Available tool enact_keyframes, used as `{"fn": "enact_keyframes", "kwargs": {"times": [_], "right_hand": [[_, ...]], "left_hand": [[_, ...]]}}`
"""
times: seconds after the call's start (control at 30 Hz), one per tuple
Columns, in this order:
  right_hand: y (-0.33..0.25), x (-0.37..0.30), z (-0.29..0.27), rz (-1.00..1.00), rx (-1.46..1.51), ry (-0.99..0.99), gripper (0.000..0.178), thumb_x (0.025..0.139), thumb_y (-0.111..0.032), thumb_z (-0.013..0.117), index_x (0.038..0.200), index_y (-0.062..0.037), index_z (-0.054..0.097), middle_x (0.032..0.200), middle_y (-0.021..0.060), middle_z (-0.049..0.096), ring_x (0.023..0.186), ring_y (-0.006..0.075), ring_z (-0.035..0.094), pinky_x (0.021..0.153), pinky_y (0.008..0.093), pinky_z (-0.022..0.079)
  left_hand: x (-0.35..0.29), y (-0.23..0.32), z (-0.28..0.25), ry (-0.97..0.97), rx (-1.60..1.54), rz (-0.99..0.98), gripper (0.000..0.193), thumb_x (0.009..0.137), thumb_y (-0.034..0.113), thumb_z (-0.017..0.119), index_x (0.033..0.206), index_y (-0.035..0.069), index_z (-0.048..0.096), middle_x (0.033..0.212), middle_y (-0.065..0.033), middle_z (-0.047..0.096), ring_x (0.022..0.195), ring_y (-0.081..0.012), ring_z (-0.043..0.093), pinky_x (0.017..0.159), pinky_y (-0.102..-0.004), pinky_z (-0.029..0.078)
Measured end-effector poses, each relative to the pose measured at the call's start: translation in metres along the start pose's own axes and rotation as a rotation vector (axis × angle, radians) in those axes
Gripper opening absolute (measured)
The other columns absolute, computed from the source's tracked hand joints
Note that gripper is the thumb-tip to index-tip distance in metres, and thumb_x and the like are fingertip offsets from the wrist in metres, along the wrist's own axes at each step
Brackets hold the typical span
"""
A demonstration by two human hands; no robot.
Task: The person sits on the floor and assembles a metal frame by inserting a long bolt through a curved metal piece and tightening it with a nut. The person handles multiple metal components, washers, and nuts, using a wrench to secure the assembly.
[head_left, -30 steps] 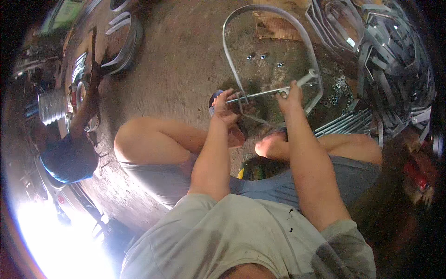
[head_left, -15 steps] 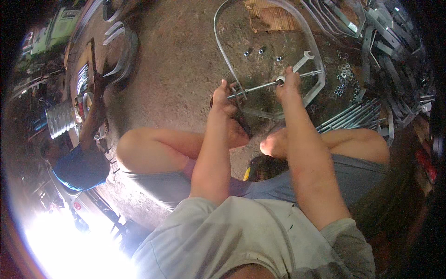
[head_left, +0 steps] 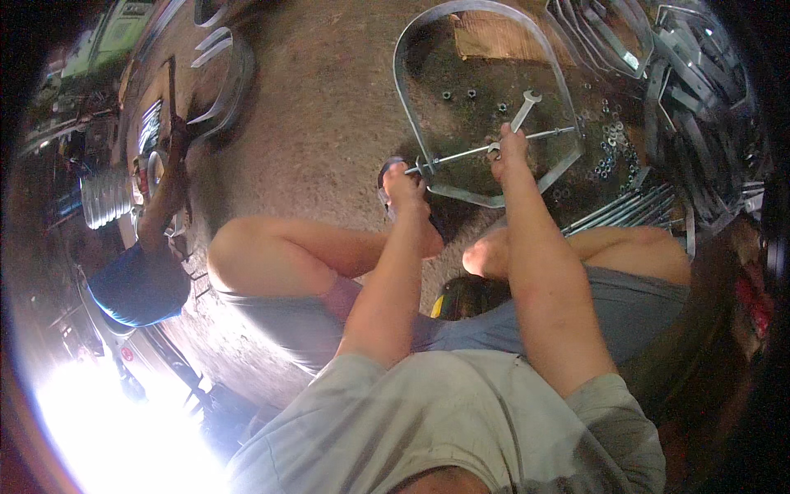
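Observation:
A bent flat-metal band (head_left: 400, 81) forms a large loop on the floor in front of me. A long thin rod (head_left: 461, 155) runs across it, joining its two sides. My left hand (head_left: 403, 188) is closed around the rod's left end, just outside the band; the fingers partly hide that end. My right hand (head_left: 511, 155) grips a double open-ended wrench (head_left: 524, 111) by its middle. The wrench's lower jaw lies at the rod, inside the loop, and its other jaw points up and away.
Several loose nuts (head_left: 472, 94) lie inside the loop, with more nuts and washers (head_left: 612, 142) to the right. Metal rods (head_left: 621, 210) lie by my right knee. Bent brackets (head_left: 699, 107) are heaped far right. A person in blue (head_left: 140, 284) sits at left.
The loop with its rod has shifted slightly right, and its far side has come nearer. My left hand has moved a little right and down; the right hand still holds the wrench.

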State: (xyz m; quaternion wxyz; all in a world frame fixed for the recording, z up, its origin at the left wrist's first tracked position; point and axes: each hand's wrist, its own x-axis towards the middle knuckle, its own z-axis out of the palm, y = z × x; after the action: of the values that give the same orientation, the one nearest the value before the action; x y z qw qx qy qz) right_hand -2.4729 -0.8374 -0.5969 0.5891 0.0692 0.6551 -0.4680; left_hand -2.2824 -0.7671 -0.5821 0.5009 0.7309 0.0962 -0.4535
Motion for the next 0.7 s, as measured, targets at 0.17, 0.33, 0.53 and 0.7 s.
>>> {"fn": "enact_keyframes", "kwargs": {"times": [0.17,0.33,0.53,0.7], "right_hand": [[0.004,0.004,-0.001,-0.082,-0.195,0.095,0.024,0.098,-0.024,0.056,0.115,-0.0079,0.05,0.091,0.0099,0.053,0.066,0.0229,0.054,0.052,0.0403,0.047],[-0.008,-0.004,-0.024,-0.183,-0.489,0.106,0.025,0.096,-0.025,0.057,0.112,-0.0056,0.054,0.09,0.0144,0.058,0.076,0.0251,0.062,0.057,0.0434,0.051],[-0.024,-0.003,-0.051,-0.664,-0.906,0.543,0.028,0.097,-0.025,0.056,0.114,-0.0026,0.055,0.104,0.0226,0.066,0.1,0.0363,0.066,0.08,0.0501,0.051],[-0.061,-0.034,-0.074,-0.279,-0.437,0.647,0.038,0.095,-0.021,0.056,0.127,-0.0022,0.05,0.125,0.0207,0.06,0.113,0.0378,0.061,0.095,0.0494,0.049]], "left_hand": [[0.013,-0.026,-0.02,0.088,0.749,0.769,0.027,0.088,0.019,0.063,0.111,0.006,0.067,0.091,-0.014,0.071,0.081,-0.03,0.069,0.075,-0.0387,0.055],[-0.019,-0.007,-0.013,-0.157,0.979,0.772,0.031,0.083,0.024,0.068,0.107,0.003,0.068,0.097,-0.0178,0.07,0.094,-0.0352,0.066,0.086,-0.0425,0.051],[0.011,-0.02,-0.011,-0.126,1.005,0.474,0.046,0.078,0.032,0.074,0.114,0.004,0.068,0.109,-0.0165,0.07,0.101,-0.0333,0.066,0.092,-0.0399,0.049],[0.012,-0.035,-0.009,-0.14,0.977,0.456,0.057,0.077,0.04,0.075,0.119,0.003,0.063,0.111,-0.0222,0.068,0.105,-0.038,0.065,0.09,-0.0457,0.049]]}}
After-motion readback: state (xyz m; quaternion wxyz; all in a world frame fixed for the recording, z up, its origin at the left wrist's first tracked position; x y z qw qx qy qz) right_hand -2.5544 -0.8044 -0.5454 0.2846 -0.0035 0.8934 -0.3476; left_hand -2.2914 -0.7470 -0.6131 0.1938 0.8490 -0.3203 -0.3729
